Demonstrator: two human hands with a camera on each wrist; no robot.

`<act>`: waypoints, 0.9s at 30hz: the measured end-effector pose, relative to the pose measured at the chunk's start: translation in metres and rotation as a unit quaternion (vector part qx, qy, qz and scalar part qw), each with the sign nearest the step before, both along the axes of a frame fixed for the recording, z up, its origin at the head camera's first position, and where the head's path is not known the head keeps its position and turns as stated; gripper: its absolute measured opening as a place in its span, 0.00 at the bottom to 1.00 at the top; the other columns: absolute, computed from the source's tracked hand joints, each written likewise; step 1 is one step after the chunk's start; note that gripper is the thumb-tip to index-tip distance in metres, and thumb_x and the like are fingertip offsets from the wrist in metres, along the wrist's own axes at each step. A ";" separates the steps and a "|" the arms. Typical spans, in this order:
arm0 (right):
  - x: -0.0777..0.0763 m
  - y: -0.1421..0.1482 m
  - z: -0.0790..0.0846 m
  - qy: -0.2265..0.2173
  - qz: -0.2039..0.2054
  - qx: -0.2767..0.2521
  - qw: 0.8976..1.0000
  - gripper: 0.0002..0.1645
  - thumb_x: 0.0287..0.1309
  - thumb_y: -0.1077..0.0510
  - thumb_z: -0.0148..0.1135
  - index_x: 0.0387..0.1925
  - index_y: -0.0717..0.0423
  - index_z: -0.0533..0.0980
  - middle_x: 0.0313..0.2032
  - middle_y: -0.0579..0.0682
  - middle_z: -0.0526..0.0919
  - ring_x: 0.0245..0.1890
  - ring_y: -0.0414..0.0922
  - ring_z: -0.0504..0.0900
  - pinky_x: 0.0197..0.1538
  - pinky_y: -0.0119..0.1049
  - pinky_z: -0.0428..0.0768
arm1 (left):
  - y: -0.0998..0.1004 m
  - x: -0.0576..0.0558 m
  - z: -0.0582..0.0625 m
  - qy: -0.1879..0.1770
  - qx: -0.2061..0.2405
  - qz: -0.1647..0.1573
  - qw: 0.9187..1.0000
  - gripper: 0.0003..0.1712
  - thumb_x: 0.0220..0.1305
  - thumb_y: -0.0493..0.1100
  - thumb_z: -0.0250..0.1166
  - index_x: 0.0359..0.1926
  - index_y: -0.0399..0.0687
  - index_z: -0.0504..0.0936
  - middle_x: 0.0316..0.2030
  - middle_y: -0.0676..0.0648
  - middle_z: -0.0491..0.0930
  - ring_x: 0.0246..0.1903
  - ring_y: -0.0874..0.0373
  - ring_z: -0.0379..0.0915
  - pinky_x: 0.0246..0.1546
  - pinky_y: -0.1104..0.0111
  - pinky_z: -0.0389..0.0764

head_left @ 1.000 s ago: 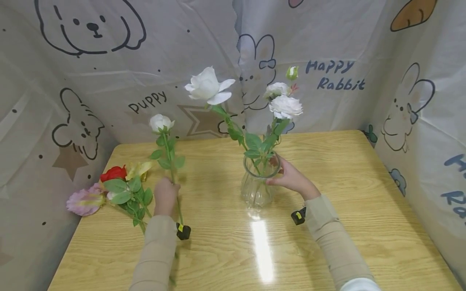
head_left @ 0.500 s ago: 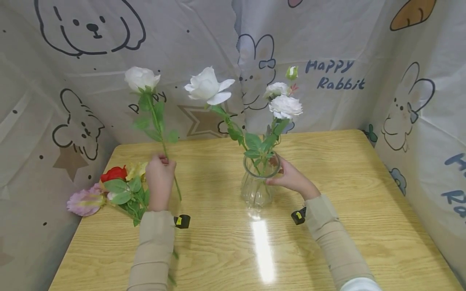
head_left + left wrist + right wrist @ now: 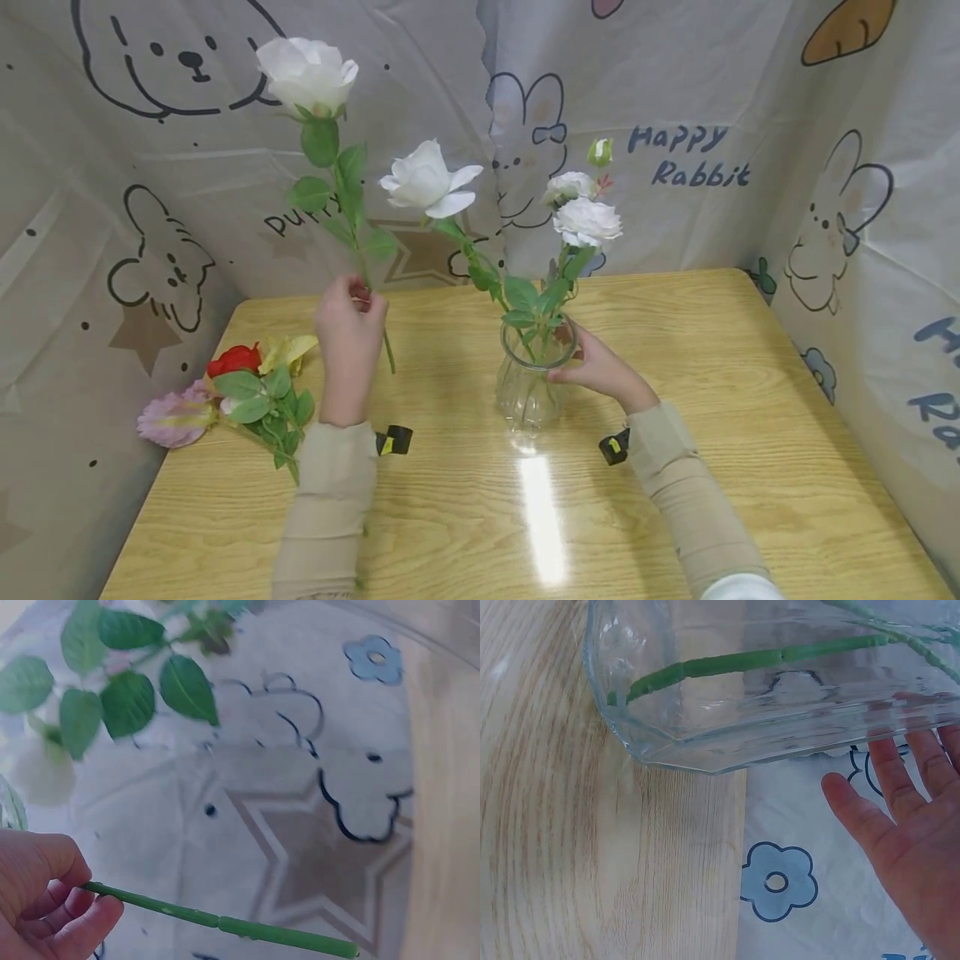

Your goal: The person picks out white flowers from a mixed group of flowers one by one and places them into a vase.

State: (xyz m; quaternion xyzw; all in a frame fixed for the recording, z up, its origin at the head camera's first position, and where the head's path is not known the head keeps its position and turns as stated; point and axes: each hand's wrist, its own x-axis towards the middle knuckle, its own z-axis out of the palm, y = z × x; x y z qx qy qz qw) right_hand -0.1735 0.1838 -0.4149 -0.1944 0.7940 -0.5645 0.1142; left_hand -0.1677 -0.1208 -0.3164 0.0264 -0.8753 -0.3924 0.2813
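In the head view my left hand [image 3: 351,346] pinches the green stem of a white rose [image 3: 311,79], held upright above the table, left of the vase. Its cut stem end [image 3: 300,937] sticks out past the fingertips in the left wrist view. My right hand [image 3: 600,367] holds the clear glass vase [image 3: 510,404] at its neck, thumb on the near side and fingers behind. The vase stands on the table with a white rose [image 3: 429,179] leaning left and a spray of smaller white flowers [image 3: 588,221] on the right. Green stems [image 3: 735,664] show through its glass.
Red, yellow and pink flowers lie at the table's left, among them a red rose [image 3: 234,360] and a pink flower [image 3: 176,414]. Printed cloth [image 3: 420,83] hangs behind and at both sides of the wooden table [image 3: 465,517]. Black wrist cameras [image 3: 397,439] jut from the sleeves.
My left hand has lifted the white rose up and toward the back, its stem end now clear beneath the hand. The right hand and vase have stayed in place.
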 end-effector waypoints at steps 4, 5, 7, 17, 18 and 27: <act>-0.001 0.001 -0.002 0.009 0.000 0.002 1.000 0.54 0.42 0.65 0.69 0.68 0.58 0.49 0.57 0.62 0.66 0.57 0.57 0.64 0.59 0.54 0.63 | 0.015 0.002 0.013 0.041 -0.005 -0.021 0.999 0.11 0.54 0.32 0.57 0.39 0.28 0.75 0.31 0.37 0.77 0.29 0.48 0.76 0.31 0.62 0.78; -0.001 0.001 -0.002 0.010 0.000 0.004 1.000 0.55 0.42 0.64 0.69 0.69 0.58 0.49 0.57 0.62 0.66 0.57 0.57 0.64 0.59 0.55 0.62 | 0.019 0.002 0.015 0.049 -0.004 -0.027 0.998 0.10 0.54 0.31 0.56 0.38 0.29 0.75 0.30 0.37 0.77 0.28 0.48 0.76 0.30 0.62 0.78; 0.000 0.001 -0.002 0.011 -0.003 0.010 1.000 0.55 0.42 0.63 0.70 0.69 0.57 0.48 0.58 0.62 0.65 0.58 0.57 0.64 0.59 0.55 0.62 | 0.026 0.002 0.021 0.069 -0.004 -0.044 0.997 0.08 0.53 0.30 0.57 0.36 0.29 0.75 0.29 0.38 0.76 0.27 0.49 0.76 0.29 0.63 0.78; 0.000 0.000 0.002 0.008 -0.003 0.012 1.000 0.56 0.42 0.65 0.70 0.69 0.58 0.48 0.58 0.63 0.65 0.59 0.62 0.61 0.59 0.56 0.61 | 0.066 0.009 0.042 0.109 0.010 -0.126 0.986 0.09 0.53 0.28 0.57 0.37 0.28 0.75 0.28 0.39 0.75 0.28 0.51 0.75 0.29 0.70 0.78; 0.002 -0.001 0.005 0.009 -0.002 0.014 1.000 0.55 0.42 0.66 0.69 0.69 0.60 0.48 0.58 0.64 0.64 0.59 0.62 0.61 0.59 0.56 0.61 | 0.071 0.009 0.043 0.114 0.014 -0.134 0.984 0.09 0.52 0.28 0.57 0.37 0.28 0.75 0.28 0.40 0.75 0.27 0.52 0.74 0.28 0.70 0.78; 0.014 -0.005 0.027 0.000 -0.001 0.018 1.000 0.52 0.43 0.69 0.66 0.68 0.64 0.48 0.60 0.67 0.62 0.60 0.63 0.59 0.59 0.57 0.60 | 0.111 0.016 0.049 0.121 0.021 -0.201 0.972 0.09 0.53 0.27 0.59 0.38 0.29 0.75 0.29 0.39 0.76 0.28 0.52 0.76 0.26 0.75 0.78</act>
